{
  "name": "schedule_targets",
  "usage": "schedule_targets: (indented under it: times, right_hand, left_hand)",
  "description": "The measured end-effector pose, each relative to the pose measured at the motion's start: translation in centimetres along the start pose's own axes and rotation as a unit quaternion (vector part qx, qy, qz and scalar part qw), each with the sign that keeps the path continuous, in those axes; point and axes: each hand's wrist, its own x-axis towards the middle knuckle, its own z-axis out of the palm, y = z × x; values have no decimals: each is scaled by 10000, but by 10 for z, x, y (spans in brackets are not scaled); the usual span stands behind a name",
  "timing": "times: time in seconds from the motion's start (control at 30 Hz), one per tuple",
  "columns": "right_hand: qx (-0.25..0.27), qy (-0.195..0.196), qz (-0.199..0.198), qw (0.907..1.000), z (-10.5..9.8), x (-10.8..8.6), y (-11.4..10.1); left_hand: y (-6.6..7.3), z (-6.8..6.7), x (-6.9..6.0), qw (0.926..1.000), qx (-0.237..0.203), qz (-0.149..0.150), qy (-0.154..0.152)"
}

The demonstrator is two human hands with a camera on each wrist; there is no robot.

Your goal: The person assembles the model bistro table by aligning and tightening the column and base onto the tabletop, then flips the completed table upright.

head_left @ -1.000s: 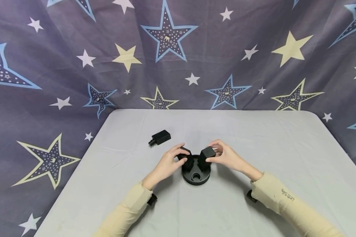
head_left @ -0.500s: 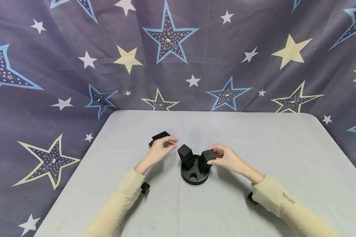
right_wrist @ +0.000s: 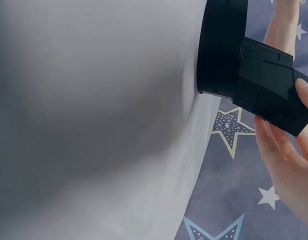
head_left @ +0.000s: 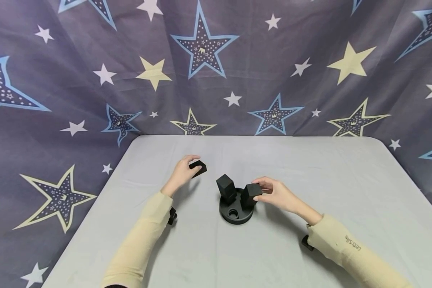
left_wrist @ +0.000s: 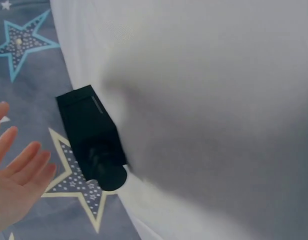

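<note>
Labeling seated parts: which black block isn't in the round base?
The block at the left hand, left of the round base. The other two blocks sit in the base: one untouched, one held by the right hand.

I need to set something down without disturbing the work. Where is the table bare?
Bare table: the far strip before the star-patterned backdrop; the right side, beyond the right hand; the near middle, between the sleeves. Crowded: around the round base with two blocks on it, and where the left hand is at a third block.
</note>
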Motion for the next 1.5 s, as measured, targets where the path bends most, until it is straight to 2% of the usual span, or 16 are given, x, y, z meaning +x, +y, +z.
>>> schedule_targets:
  times: [0.2, 0.83, 1.1, 1.3, 1.5]
  right_hand:
    - [11, -22, -24, 10000, -1, 0, 0]
    - [197, -136, 130, 9996, -1, 0, 4]
    - [221, -145, 174, 9995, -1, 0, 2]
    - [203, -132, 63, 9997, -1, 1, 5]
    - [416, -145, 62, 9990, -1, 1, 5]
  left_hand:
    - [-6, 5, 5, 9986, 315, -169, -380]
    - [-23, 18, 23, 9929, 1011, -118, -616]
    - [-24, 18, 22, 9953, 831, 19, -495]
    - [-21, 12, 12, 9983, 480, 96, -307]
    - [-16, 6, 0, 9997, 31, 237, 11]
